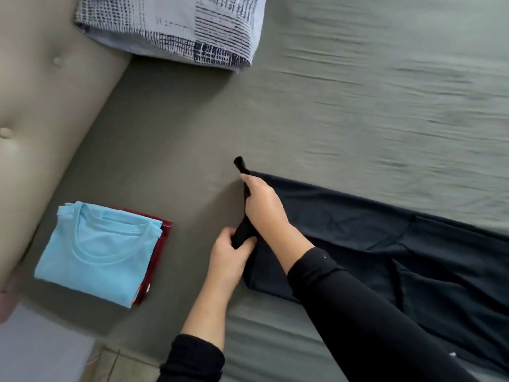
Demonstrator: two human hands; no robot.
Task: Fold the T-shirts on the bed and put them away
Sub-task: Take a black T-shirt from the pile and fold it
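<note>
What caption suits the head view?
Both hands, left hand and right hand, grip a dark T-shirt beside folded shirts.

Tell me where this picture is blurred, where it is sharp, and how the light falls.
Head view: the grey sheet at upper right is streaked with motion blur; the hands, left hand and right hand, gripping the dark T-shirt, look fairly sharp, as does the folded light blue T-shirt; light is soft and even, with a faint shadow left of the hands; the wide angle bends the headboard.

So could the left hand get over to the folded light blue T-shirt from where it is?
Probably yes: bare bed sheet lies between the left hand and the light blue T-shirt, but it must first drop its grip on the black T-shirt.
</note>
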